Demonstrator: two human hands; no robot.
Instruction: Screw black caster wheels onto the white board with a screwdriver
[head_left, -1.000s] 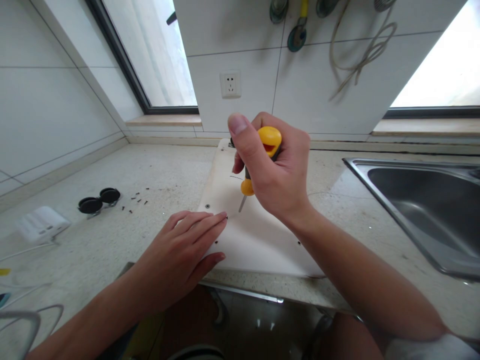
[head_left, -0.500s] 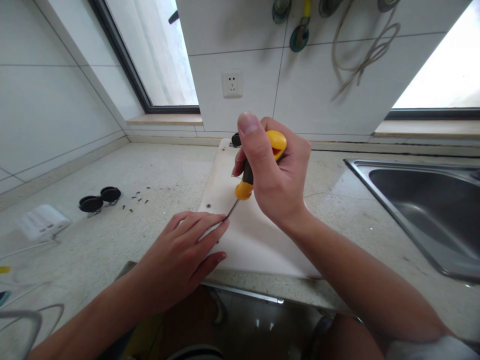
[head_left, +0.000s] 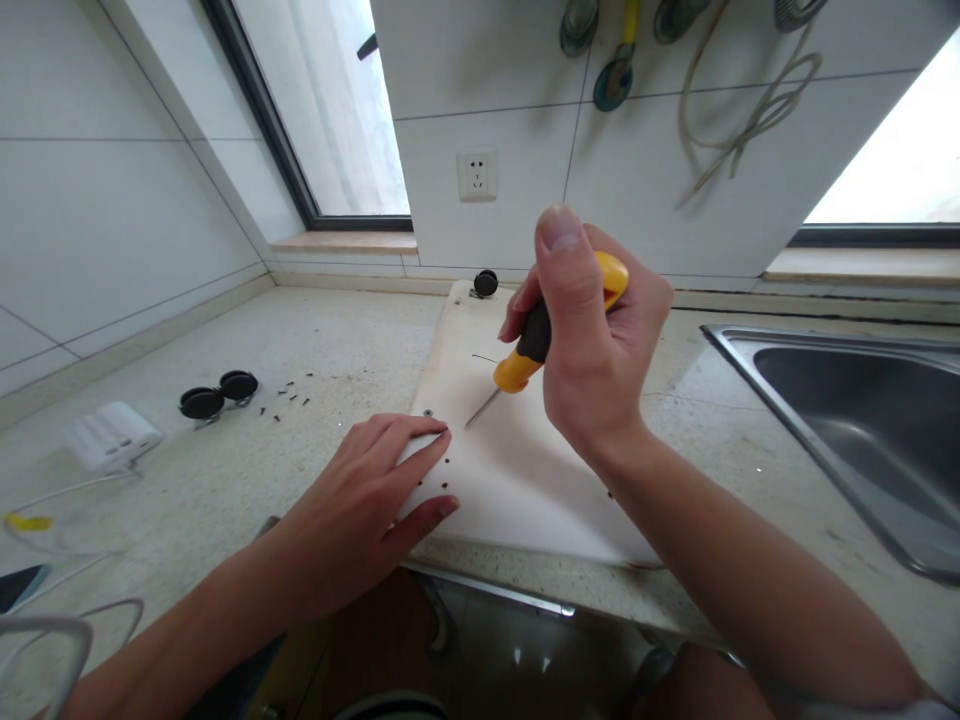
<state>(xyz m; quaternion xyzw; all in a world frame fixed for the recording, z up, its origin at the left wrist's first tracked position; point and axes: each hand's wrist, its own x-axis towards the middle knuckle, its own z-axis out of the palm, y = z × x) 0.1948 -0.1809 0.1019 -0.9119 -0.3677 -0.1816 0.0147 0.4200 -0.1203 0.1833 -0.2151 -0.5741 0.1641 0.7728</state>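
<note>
My right hand point(head_left: 600, 340) grips a screwdriver point(head_left: 525, 355) with a yellow and dark grey handle, thumb on top. Its thin metal shaft slants down to the left, the tip just above or on a white board point(head_left: 540, 500); I cannot tell which. My left hand point(head_left: 382, 490) rests over the board's left edge. Its first two fingertips come together around a small dark thing, apparently a screw point(head_left: 448, 430), while the thumb lies apart on the board. Small dark holes show beside these fingers. A black caster wheel point(head_left: 486, 283) is at the board's far end.
Two black caster wheels point(head_left: 217, 392) and several loose screws point(head_left: 289, 392) lie on the counter at left, beside a white power strip point(head_left: 112, 435) with a cord. A steel sink point(head_left: 847, 400) is set in at right. A wall socket point(head_left: 478, 175) is ahead.
The screwdriver tip has come away from my left fingertips. My right hand has moved right with it. My left hand has stayed nearly in place, and the view has shifted slightly.
</note>
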